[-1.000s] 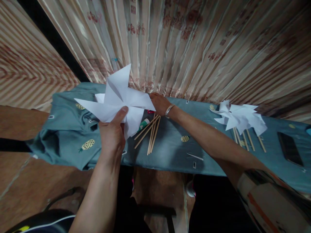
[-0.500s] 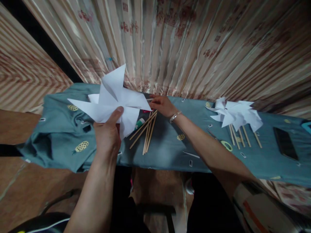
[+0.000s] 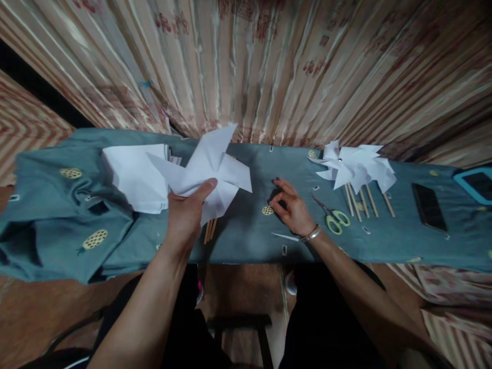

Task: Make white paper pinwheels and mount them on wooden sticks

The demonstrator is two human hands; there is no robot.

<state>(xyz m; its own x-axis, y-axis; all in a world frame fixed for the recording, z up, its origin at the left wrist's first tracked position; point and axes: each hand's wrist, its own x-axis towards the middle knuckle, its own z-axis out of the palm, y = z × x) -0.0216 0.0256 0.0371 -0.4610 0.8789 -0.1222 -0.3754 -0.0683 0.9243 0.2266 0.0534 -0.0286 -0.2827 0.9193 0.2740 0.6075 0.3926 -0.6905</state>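
A folded white paper pinwheel (image 3: 225,169) is pinched in my left hand (image 3: 186,215), the thumb pressed near its centre. Below it, the ends of wooden sticks (image 3: 209,231) show on the cloth; the paper hides the rest. To the right, my right hand (image 3: 295,209) hovers low over the cloth, thumb and a finger brought together. Whatever it pinches, if anything, is too small to name. Green-handled scissors (image 3: 335,221) lie right of that hand, and a thin white paper sliver (image 3: 284,237) is by its wrist.
White sheets (image 3: 134,177) are stacked at left on the green cloth (image 3: 246,251). Several finished pinwheels on sticks (image 3: 361,163) lie at right, beside a black phone (image 3: 429,207) and a blue-framed device (image 3: 476,185). A pleated curtain (image 3: 269,66) hangs behind.
My right hand has drawn back from beside the pinwheel and the sticks, moving right and toward me. The pinwheel has shifted right in my left hand, and the view has turned slightly.
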